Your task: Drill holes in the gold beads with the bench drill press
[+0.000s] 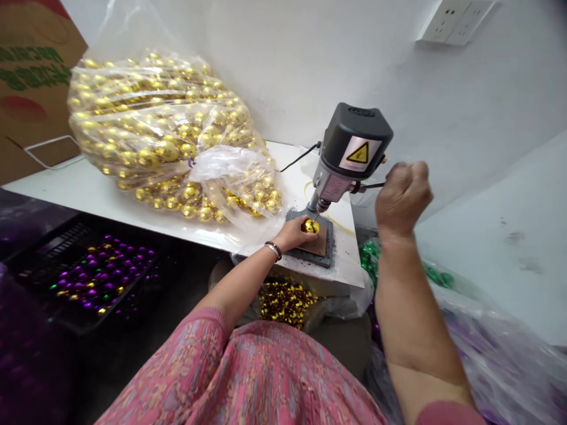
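Observation:
A small bench drill press (345, 159) with a black motor housing stands on the white table. My left hand (296, 234) pinches a shiny gold ball (310, 226) against the brown board (316, 243) on the drill's base, just below the chuck (323, 205). A dark hole or gap shows on top of the ball; whether the bit touches it I cannot tell. My right hand (404, 192) is closed in a fist around the end of the drill's feed lever (373, 186), right of the motor.
A big clear bag (168, 136) of gold balls covers the table's left part. A black crate (84, 295) of purple, gold and green balls sits lower left. Gold pieces (287, 304) lie in a bag below the table edge. Plastic bags (500, 336) lie at right.

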Demonstrator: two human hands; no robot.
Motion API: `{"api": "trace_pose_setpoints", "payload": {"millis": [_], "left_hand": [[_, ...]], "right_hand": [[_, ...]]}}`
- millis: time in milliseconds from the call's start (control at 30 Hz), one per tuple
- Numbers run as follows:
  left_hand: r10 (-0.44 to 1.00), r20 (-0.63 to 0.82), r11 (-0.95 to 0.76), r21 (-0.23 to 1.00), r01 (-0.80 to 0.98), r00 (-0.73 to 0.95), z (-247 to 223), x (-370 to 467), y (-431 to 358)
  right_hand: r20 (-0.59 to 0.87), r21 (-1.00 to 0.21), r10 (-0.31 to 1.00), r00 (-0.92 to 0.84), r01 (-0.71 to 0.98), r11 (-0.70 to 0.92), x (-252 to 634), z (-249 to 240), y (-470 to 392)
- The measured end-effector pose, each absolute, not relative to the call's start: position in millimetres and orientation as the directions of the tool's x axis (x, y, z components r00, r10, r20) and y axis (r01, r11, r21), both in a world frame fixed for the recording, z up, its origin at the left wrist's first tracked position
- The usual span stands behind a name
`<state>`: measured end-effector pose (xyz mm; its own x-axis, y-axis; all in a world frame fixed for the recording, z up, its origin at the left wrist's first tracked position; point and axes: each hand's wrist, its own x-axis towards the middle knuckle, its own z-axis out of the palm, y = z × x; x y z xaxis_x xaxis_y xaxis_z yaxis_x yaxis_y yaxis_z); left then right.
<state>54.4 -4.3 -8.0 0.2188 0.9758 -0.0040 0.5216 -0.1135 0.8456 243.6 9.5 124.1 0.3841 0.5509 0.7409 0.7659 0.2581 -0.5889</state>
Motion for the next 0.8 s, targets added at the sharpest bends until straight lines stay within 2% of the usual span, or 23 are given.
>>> {"api": "trace_pose_setpoints", "payload": {"millis": [167, 233, 267, 333, 400, 467, 533, 633, 800], "left_hand": [[0.902, -0.049, -0.165, 0.879, 0.448, 0.429, -5, 22, -37], [0.885, -0.054, -0.175, 0.882, 0.438, 0.463, -4, 3, -43], [0.903, -0.040, -0.178, 0.872, 0.456, 0.428, -4, -8, -43], [0.971, 0.015, -0.153, 0.807, 0.571, 0.238, -4, -29, -35], [0.999, 0.043, -0.020, 0.670, 0.742, -0.012, -5, -47, -20], [0.986, 0.025, 0.127, 0.538, 0.833, -0.166, -5, -60, -3], [0.972, -0.005, 0.210, 0.475, 0.855, -0.236, -5, -68, 12], [0.957, -0.038, 0.274, 0.444, 0.853, -0.287, -8, -69, 25], [0.961, -0.082, 0.272, 0.467, 0.841, -0.265, -18, -54, 36]], "right_hand": [[0.677, -0.648, 0.589, 0.440, 0.736, 0.196, 242, 153, 28], [0.655, -0.667, 0.597, 0.463, 0.725, 0.169, 239, 155, 27], [0.644, -0.676, 0.600, 0.475, 0.720, 0.155, 238, 155, 25], [0.626, -0.692, 0.606, 0.490, 0.708, 0.142, 235, 156, 21], [0.618, -0.703, 0.611, 0.496, 0.695, 0.147, 233, 157, 19], [0.620, -0.707, 0.608, 0.496, 0.688, 0.160, 233, 158, 19], [0.631, -0.703, 0.596, 0.496, 0.691, 0.169, 235, 158, 20], [0.654, -0.689, 0.579, 0.486, 0.698, 0.193, 238, 154, 21], [0.685, -0.665, 0.565, 0.460, 0.712, 0.227, 241, 148, 23]]}}
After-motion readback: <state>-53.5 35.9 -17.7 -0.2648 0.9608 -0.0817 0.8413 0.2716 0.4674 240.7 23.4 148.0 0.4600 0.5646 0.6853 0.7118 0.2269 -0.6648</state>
